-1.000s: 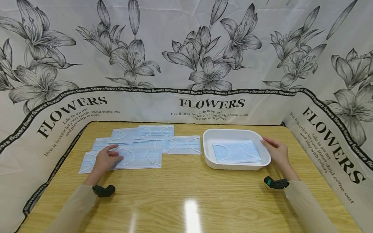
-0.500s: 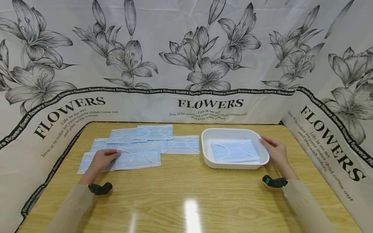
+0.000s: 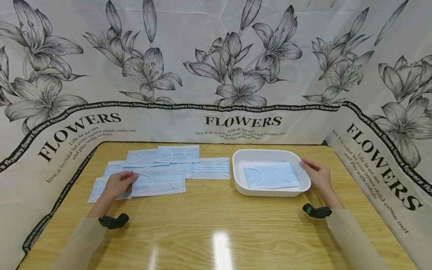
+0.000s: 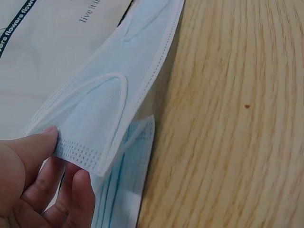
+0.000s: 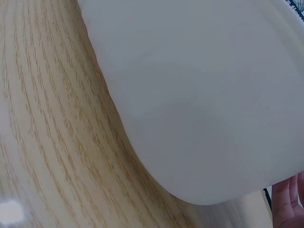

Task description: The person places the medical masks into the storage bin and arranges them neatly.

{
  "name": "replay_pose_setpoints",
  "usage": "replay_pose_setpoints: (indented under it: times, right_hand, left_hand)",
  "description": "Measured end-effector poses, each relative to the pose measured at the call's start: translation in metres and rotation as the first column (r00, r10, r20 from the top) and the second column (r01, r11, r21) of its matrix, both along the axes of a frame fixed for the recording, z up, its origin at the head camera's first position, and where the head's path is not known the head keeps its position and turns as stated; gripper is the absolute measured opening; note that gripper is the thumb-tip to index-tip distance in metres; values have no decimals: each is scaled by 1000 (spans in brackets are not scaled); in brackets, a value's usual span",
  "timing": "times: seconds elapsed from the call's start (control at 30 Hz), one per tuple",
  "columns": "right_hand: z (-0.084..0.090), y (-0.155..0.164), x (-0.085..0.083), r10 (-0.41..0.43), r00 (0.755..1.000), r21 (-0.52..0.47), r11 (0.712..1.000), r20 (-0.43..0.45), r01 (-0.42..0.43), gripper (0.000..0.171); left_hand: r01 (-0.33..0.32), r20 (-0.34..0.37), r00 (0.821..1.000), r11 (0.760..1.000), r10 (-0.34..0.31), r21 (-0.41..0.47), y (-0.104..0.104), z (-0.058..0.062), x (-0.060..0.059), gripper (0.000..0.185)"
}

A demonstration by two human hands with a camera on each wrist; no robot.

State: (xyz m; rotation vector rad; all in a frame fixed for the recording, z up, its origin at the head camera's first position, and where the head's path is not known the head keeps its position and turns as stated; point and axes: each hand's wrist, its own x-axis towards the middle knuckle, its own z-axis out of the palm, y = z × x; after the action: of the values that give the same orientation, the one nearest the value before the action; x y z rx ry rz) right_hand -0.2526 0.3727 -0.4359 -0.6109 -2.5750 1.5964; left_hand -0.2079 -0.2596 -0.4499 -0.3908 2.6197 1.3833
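Note:
In the head view my left hand (image 3: 118, 183) pinches the left end of a light blue face mask (image 3: 162, 182) between thumb and fingers. That held end is raised in the left wrist view, where the mask (image 4: 90, 118) slants over another pleated mask (image 4: 116, 199). On the right stands a white plastic basin (image 3: 270, 193), with face masks (image 3: 271, 176) lying flat inside it. My right hand (image 3: 320, 178) holds the basin's right end at the rim. The basin's outer wall (image 5: 190, 118) fills most of the right wrist view, and the fingers there are partly cut off.
Several more masks overlap behind the held one, including one at the back (image 3: 179, 153) and one (image 3: 212, 168) beside the basin. Another mask (image 3: 98, 189) lies partly under the left hand. A flower-printed cloth (image 3: 162, 123) walls off the wooden table (image 3: 182, 228) at back and sides.
My left fingers have closed on the mask's left end and lifted it off the masks beneath. The right hand stays at the basin's rim; the head view has shifted slightly.

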Motion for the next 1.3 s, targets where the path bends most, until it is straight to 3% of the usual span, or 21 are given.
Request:
replay_pose_setpoints:
  times: [0.47,1.3]
  right_hand:
    - [1,-2,2,-17,1000,-18,1000,13,17,64]
    - [2,-1,5,-23,1000,-50,998,15,24,65]
  left_hand:
    - [16,-31,999,991,-12,134,15,22,0,58]
    - [16,-126,992,992,1,126,54,50,6,48]
